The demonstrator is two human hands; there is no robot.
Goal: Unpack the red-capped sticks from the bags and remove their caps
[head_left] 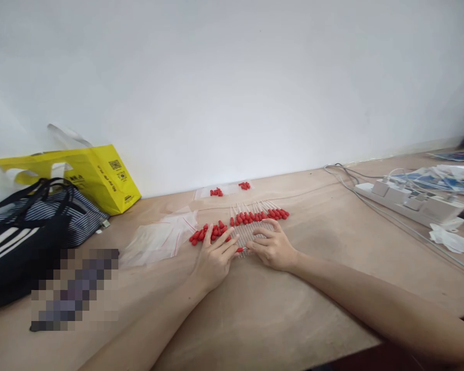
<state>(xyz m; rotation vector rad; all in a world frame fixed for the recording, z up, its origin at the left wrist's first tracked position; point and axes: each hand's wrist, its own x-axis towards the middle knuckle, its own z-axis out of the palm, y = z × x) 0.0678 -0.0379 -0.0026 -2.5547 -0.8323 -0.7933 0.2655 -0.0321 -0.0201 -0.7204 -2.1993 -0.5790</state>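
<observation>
My left hand point(215, 262) is closed in a pinch on a small red rubber bulb point(239, 250). Facing it, my right hand point(274, 250) pinches a thin glass dropper tube at the bulb's open end; how deep the tube sits in the bulb I cannot tell. Under and between my fingers lies a row of clear glass tubes point(242, 238). A heap of loose red bulbs point(201, 235) is beside my left fingers, partly covered by them. Just beyond, several glass droppers with red bulbs point(259, 217) lie side by side, bulbs toward me.
Clear zip bags point(158, 239) lie left of the bulbs. Another bag with red-bulbed droppers point(226, 190) is near the wall. A yellow bag point(116, 180) and a dark striped bag point(81, 221) stand left. A power strip point(410, 203) with cables lies right, near a crumpled tissue point(452, 238).
</observation>
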